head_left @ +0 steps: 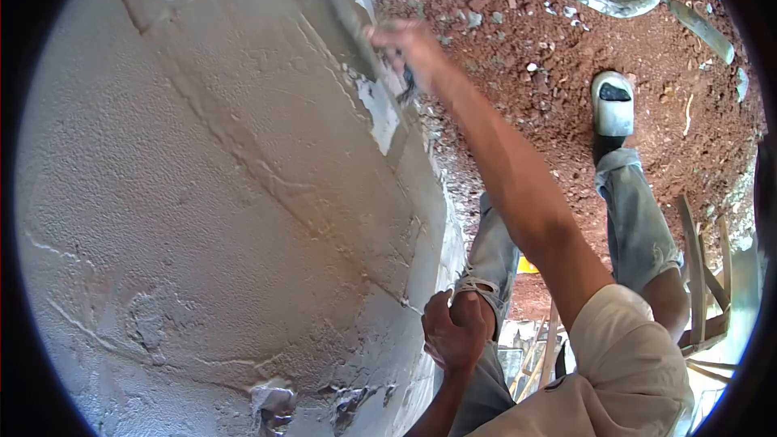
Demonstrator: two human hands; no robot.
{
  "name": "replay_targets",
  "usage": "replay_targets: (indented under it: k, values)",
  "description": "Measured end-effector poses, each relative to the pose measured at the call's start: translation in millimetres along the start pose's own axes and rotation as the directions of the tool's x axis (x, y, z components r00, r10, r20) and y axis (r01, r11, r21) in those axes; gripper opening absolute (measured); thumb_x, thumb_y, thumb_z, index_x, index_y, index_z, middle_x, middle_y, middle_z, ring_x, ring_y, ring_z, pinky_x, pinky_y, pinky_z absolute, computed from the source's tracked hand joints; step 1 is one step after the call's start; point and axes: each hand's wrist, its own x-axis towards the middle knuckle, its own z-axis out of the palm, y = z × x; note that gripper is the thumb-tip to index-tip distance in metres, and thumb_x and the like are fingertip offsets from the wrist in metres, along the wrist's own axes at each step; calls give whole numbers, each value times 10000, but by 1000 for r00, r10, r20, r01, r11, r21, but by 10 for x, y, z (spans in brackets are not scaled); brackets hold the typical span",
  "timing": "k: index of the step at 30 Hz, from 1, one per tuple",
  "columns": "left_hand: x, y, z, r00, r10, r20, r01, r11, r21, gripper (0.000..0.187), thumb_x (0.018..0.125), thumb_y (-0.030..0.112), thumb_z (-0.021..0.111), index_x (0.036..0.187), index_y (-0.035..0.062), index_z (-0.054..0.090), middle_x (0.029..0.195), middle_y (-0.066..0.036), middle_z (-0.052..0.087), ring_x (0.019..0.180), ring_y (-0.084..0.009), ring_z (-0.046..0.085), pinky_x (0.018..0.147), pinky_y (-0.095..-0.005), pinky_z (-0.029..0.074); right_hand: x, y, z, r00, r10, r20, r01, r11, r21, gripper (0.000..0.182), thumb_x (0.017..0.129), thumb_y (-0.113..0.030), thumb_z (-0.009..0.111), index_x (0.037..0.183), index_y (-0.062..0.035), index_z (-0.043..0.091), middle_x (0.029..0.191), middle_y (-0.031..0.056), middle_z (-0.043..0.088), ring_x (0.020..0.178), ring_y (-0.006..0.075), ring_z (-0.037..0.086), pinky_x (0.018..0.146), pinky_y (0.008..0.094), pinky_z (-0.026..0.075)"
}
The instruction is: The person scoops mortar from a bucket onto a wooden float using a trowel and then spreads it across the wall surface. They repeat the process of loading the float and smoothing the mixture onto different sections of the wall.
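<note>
My right hand [406, 53], blurred by motion, is closed around the handle of a long flat trowel [344, 24]. Its blade lies along the edge of a wet grey plastered surface [243, 129], in the upper middle of the view. Pale smooth patches show beside the blade's lower end. Lower down, my left hand [455, 330] is curled next to my knee, close to the plaster's edge, with nothing visible in its fingers. A ridge line runs diagonally across the plaster.
At the upper right, a bucket [647, 6] smeared with grey mix stands on red rubbly ground [518, 57], beside a flat tool [702, 31]. My shoe [615, 113] is below them. Wooden pieces [694, 275] stand at the lower right.
</note>
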Motion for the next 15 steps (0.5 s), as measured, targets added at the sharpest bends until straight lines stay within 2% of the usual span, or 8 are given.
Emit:
replay_targets:
  k: [1, 3, 5, 8, 11, 12, 15]
  values:
    - [63, 13, 37, 1000, 4, -8, -4, 1000, -5, 453, 946, 471, 740, 1173, 80, 709, 1179, -146, 731, 1071, -404, 697, 916, -535, 547, 324, -36, -79, 997, 22, -72, -22, 1000, 4, 388, 940, -305, 837, 1189, -16, 770, 726, 30, 663, 519, 81, 495, 439, 278, 403]
    - [100, 5, 75, 999, 27, -18, -27, 1000, 11, 455, 947, 475, 739, 1174, 81, 708, 1170, -142, 732, 1068, -404, 697, 915, -538, 545, 769, -75, 80, 972, -41, -230, 15, 994, -112, 378, 955, -286, 819, 1190, 3, 763, 699, 28, 644, 496, 86, 451, 433, 273, 377]
    - [101, -15, 61, 1000, 25, -18, -25, 999, 26, 455, 946, 476, 740, 1172, 82, 708, 1161, -140, 731, 1064, -404, 696, 913, -540, 545, 810, -1, 196, 972, -67, -226, 28, 985, -172, 369, 960, -272, 811, 1186, 16, 762, 712, 36, 654, 489, 87, 426, 433, 272, 364]
    - [114, 43, 48, 1000, 16, -10, -16, 1000, 13, 449, 942, 471, 743, 1166, 83, 709, 1153, -140, 731, 1060, -405, 696, 912, -541, 546, -36, -381, 413, 995, -95, 22, 98, 982, -163, 320, 954, -256, 813, 1127, 11, 781, 803, 62, 711, 508, 80, 428, 431, 269, 352]
    - [115, 51, 0, 1000, 19, -8, -19, 1000, 1, 438, 936, 456, 750, 1160, 82, 709, 1154, -145, 731, 1062, -406, 694, 914, -540, 546, -109, -307, 326, 988, -146, -41, 142, 985, -96, 274, 960, -258, 810, 1086, -15, 798, 796, 51, 709, 503, 79, 417, 431, 263, 339]
    - [113, 48, -24, 1000, 13, -9, -13, 1000, -4, 435, 933, 449, 753, 1159, 81, 709, 1155, -147, 731, 1065, -406, 693, 916, -538, 545, 124, -209, 251, 982, -65, -179, 48, 994, -100, 207, 974, -254, 779, 1053, -63, 785, 727, 19, 634, 508, 73, 408, 438, 262, 337]
    - [175, 33, 0, 999, 40, -36, -41, 999, -17, 424, 925, 429, 764, 1157, 79, 709, 1152, -152, 731, 1072, -408, 690, 918, -537, 544, 876, -67, -138, 986, 103, -135, -89, 990, 110, 155, 967, -245, 755, 1028, -102, 752, 687, -19, 556, 514, 63, 400, 431, 246, 328]
